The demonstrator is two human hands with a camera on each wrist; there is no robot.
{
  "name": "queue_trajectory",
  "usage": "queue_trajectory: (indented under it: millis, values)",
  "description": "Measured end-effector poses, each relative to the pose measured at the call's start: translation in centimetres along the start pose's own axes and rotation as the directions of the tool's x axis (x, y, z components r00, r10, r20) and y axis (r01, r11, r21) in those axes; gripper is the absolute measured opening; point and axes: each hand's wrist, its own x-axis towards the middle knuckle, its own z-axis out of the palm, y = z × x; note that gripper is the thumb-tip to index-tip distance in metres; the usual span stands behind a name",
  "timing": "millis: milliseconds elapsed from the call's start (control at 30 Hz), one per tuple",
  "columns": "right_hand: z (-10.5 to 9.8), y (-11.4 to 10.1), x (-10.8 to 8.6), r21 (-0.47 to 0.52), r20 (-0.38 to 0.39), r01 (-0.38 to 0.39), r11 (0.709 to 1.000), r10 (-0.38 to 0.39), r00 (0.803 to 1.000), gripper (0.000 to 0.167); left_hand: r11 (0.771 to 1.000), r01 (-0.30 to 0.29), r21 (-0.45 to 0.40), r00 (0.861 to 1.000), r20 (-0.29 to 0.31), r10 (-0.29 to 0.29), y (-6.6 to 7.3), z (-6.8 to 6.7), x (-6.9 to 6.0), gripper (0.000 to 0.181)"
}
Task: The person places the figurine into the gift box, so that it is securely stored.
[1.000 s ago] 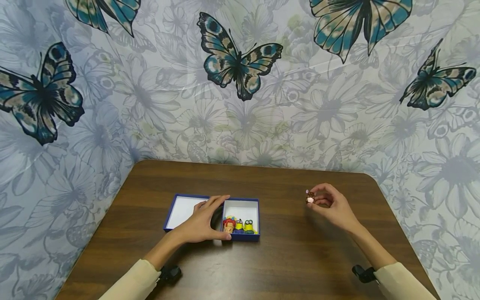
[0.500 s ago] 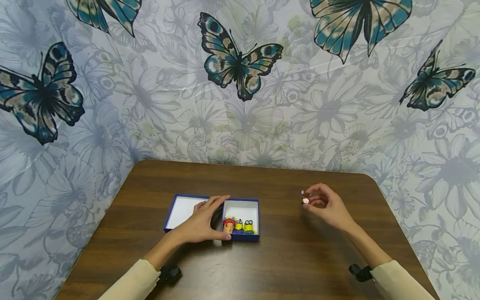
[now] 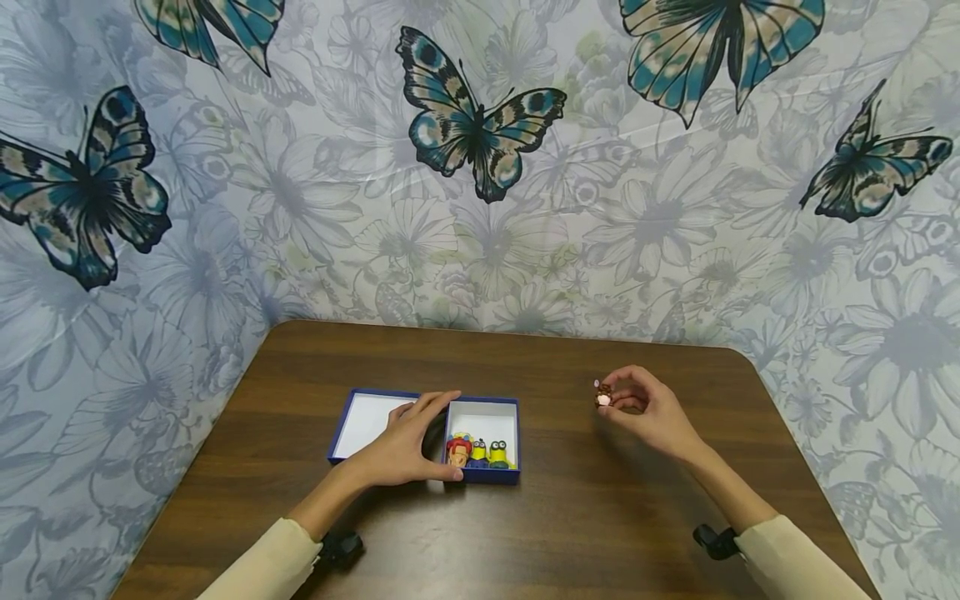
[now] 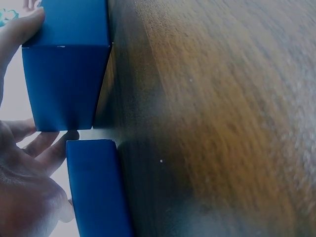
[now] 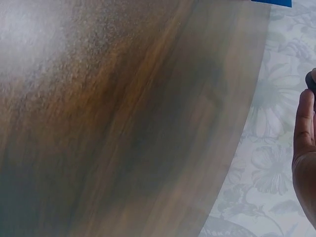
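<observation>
My left hand (image 3: 401, 446) grips the left end of a blue box (image 3: 491, 477) with a white inside, thumb on the front wall and fingers at the far edge. Standing in the box are a red-haired toy figure (image 3: 459, 451) and two yellow minion figures (image 3: 498, 455). In the left wrist view, the thumb presses the blue box wall (image 4: 66, 84). To the right of the box, my right hand (image 3: 656, 417) pinches a small brown figurine (image 3: 603, 395) with a pale front above the table. The right wrist view catches only part of that hand (image 5: 303, 158).
A blue-edged white lid (image 3: 367, 425) lies left of the box, partly behind the left hand. Everything rests on a brown wooden table (image 3: 555, 533). Behind it hangs a butterfly-printed cloth (image 3: 517, 250).
My right hand has moved a little to the left, carrying the brown figurine toward the box. The left hand and the box have stayed in place.
</observation>
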Motion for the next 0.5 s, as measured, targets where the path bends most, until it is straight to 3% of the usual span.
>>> queue_trajectory:
  millis: [500]
  values:
    - [1.1,-0.5,0.4,0.003,0.012,0.014,1.000,-0.014,1.000,0.040,1.000,-0.005,-0.011,1.000,0.004,0.005,0.2,-0.2,0.0,0.119]
